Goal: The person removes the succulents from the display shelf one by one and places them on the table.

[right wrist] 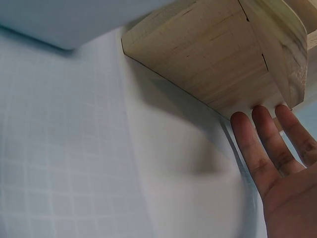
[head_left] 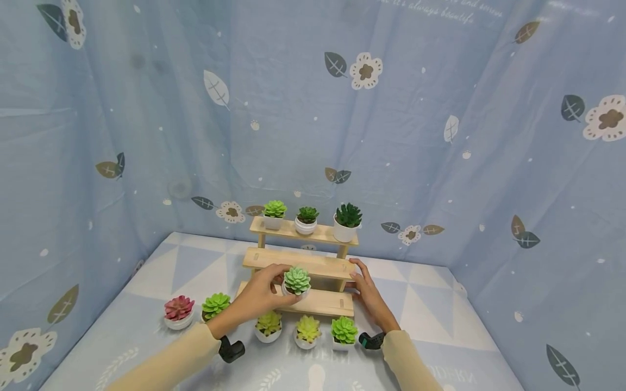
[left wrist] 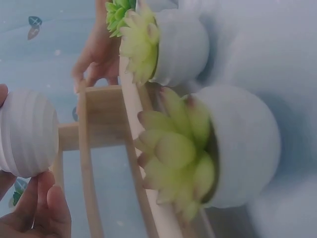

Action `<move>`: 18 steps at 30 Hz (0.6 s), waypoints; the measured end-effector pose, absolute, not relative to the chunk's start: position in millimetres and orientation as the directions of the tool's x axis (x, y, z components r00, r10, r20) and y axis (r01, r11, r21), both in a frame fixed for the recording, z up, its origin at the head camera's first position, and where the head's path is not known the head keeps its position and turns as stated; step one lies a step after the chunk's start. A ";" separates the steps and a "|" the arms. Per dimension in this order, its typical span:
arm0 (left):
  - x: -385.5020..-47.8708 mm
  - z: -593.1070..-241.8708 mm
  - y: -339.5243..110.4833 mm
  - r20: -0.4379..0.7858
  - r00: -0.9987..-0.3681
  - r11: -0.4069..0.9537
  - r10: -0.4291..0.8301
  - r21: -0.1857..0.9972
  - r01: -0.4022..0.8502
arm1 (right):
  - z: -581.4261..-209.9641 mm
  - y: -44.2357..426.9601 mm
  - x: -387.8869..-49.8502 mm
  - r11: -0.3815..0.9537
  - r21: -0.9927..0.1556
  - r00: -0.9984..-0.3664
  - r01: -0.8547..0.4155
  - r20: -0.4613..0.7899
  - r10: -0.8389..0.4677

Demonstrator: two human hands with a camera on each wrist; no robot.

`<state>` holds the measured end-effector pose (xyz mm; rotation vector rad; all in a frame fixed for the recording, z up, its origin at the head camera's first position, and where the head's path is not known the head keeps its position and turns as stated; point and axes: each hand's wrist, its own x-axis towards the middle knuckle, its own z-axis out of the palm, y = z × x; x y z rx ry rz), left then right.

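My left hand (head_left: 266, 290) grips a mint-green potted succulent (head_left: 297, 280) by its white pot, in front of the wooden tiered stand (head_left: 300, 259). In the left wrist view that ribbed white pot (left wrist: 27, 133) is between the thumb and fingers. At the stand's right end, my right hand (head_left: 369, 293) touches the wood. Its fingers (right wrist: 267, 134) reach out fairly straight in the right wrist view, tips against the side of the stand. Three potted succulents stand on the top tier: a bright green one (head_left: 274, 214), a small darker one (head_left: 306, 220) and a dark green one (head_left: 347, 221).
Before the stand sit a red succulent (head_left: 179, 311), a green one (head_left: 216, 306) partly behind the left arm, two yellowish ones (head_left: 268, 326) (head_left: 307, 331), and a green one in a square pot (head_left: 344, 332). A patterned cloth (head_left: 425, 304) covers the table; a blue curtain (head_left: 303, 98) hangs behind.
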<state>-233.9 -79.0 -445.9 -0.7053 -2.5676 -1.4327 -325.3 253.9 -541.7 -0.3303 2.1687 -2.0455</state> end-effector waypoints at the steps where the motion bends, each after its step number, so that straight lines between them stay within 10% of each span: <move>1: -232.8 -446.3 -80.5 0.321 -0.885 0.445 0.338 0.774 0.450 | -541.1 253.7 -325.0 0.050 -0.997 -0.965 -0.066 0.050 -0.258; 18: -212.2 -462.9 -115.0 0.278 -0.905 0.436 0.321 0.805 0.402 | -538.4 252.9 -323.3 0.056 -0.995 -0.963 -0.077 0.059 -0.262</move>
